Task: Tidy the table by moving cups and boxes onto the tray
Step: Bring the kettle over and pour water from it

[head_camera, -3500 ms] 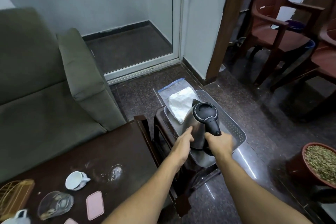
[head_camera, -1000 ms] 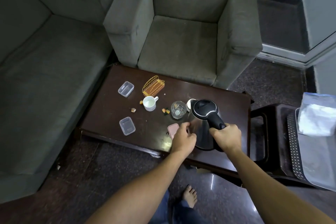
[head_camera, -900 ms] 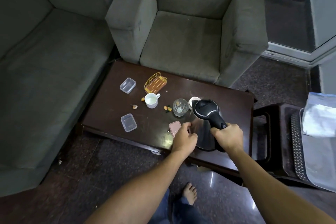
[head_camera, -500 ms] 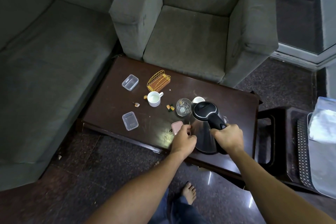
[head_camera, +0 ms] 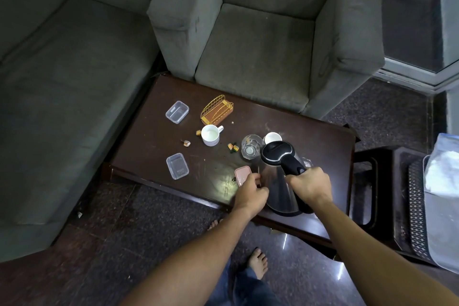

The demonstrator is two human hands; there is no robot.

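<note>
A steel kettle [head_camera: 278, 186] with a black lid stands at the front right of the dark table [head_camera: 149, 146]. My right hand [head_camera: 309, 187] grips its black handle. My left hand [head_camera: 250, 194] rests against its left side with bent fingers. On the table are a white cup [head_camera: 210, 134], a glass [head_camera: 250, 147], a second white cup [head_camera: 272, 137] partly hidden behind the kettle, two clear boxes [head_camera: 177, 112] [head_camera: 177, 166] and a pink-lidded box [head_camera: 241, 174]. The grey tray [head_camera: 418, 208] lies on a dark stool at the right edge.
A gold wire rack [head_camera: 216, 110] and a few small wrapped sweets [head_camera: 233, 147] lie on the table. A plastic bag [head_camera: 444, 176] with white contents sits on the tray. Grey sofa [head_camera: 62, 82] and armchair [head_camera: 258, 45] border the table. My bare foot [head_camera: 258, 262] is on the floor.
The kettle was on the tray 3.5 s ago; both hands have carried it left to the table. Over the last second it has sunk lower at the table's front right.
</note>
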